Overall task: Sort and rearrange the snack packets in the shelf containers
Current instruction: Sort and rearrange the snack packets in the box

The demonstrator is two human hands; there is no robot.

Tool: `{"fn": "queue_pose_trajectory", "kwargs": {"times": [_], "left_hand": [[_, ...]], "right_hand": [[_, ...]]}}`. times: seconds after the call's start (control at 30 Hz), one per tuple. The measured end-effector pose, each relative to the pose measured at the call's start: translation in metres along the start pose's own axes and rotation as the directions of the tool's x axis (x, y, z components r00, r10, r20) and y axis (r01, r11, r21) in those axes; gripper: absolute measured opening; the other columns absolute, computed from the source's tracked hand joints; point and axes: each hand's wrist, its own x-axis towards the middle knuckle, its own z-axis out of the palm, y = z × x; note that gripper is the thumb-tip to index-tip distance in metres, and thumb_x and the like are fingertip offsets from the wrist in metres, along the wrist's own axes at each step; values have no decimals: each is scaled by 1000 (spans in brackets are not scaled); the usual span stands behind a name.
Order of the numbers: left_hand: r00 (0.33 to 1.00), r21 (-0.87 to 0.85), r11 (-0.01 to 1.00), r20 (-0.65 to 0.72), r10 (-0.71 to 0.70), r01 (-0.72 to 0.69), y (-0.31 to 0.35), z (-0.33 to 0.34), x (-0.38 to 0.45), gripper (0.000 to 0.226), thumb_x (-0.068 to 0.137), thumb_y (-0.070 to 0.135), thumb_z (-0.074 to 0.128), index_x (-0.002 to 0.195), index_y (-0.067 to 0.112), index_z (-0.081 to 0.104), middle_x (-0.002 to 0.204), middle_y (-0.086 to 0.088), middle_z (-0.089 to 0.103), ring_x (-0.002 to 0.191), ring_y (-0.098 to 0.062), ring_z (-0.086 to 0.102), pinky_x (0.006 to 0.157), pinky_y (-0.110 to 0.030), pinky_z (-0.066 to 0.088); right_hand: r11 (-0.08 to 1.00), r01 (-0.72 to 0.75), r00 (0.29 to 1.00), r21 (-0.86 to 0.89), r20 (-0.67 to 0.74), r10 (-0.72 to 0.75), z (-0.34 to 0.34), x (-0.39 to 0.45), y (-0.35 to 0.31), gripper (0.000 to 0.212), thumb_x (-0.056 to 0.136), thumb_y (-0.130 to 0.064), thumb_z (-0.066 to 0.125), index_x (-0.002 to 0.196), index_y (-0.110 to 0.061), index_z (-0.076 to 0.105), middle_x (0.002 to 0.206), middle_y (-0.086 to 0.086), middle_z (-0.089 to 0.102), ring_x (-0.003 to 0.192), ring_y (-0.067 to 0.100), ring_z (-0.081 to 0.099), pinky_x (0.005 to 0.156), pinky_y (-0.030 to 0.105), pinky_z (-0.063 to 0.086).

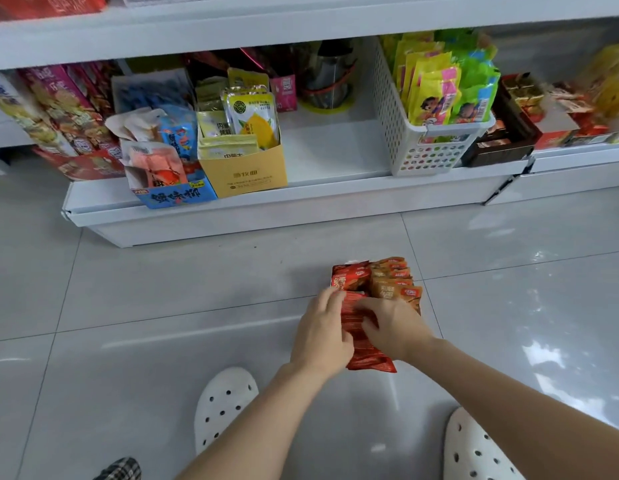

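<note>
Both hands work a stack of glossy red foil snack packets (361, 336) standing on edge on the grey tiled floor (162, 289), in front of the white metal bottom shelf (328, 150). The left hand (321, 336) presses against the stack's left side, fingers (335, 297) curled over the packet tops; the right hand (392, 329) grips from the right, its fingers bent onto the same red packets. A row of orange-brown foil snack packets (396, 282) stands touching the stack, just beyond the right hand. On the shelf sit a yellow cardboard box (245, 174) and a white perforated plastic basket (429, 150), both holding packets.
</note>
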Motion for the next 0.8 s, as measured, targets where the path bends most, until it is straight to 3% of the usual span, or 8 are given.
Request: {"fn": "queue_pose_trajectory", "kwargs": {"times": [0.07,0.17,0.27,0.4,0.67,0.8], "left_hand": [[976,13,999,215,-41,39,0,2,0,74,88,11,52,154,17,20,163,5,10,148,-16,17,119,-29,23],[939,-12,997,338,-69,78,-5,6,-3,76,91,15,51,156,20,12,164,8,3,149,-15,13,118,-32,26],[938,-49,994,337,-80,102,-7,5,-3,76,91,17,54,156,22,15,163,8,6,149,-16,15,118,-34,26],[940,-62,991,328,-91,117,-7,7,0,75,90,19,56,155,23,19,163,9,10,148,-16,17,118,-36,27],[941,-59,994,331,-65,89,-15,8,-6,78,91,46,58,155,27,17,163,12,7,148,-15,12,118,-39,27],[935,-51,993,345,-79,103,-21,6,-7,80,88,60,54,154,30,21,162,14,9,148,-14,13,118,-42,26]], "right_hand": [[998,-37,999,51,-7,38,-6,5,5,27,88,-19,50,105,-25,71,96,-1,72,88,24,66,78,36,51],[997,-73,968,-4,-241,70,-12,22,12,26,90,-17,53,107,-25,70,107,-2,70,100,26,62,82,38,49],[981,-125,962,-146,-262,83,-17,38,10,30,94,-18,51,120,-22,65,122,-2,63,117,25,49,90,39,36],[958,-156,972,-241,-212,105,-14,51,8,34,97,-20,47,128,-25,59,125,-2,62,119,24,45,93,39,31],[927,-157,973,-339,-211,88,-4,62,11,20,94,-34,58,111,-28,67,114,-4,61,112,22,47,91,37,30],[940,-65,973,-336,-229,-14,-4,61,3,13,93,-24,60,103,-23,68,113,-1,56,108,25,48,89,39,34]]}}
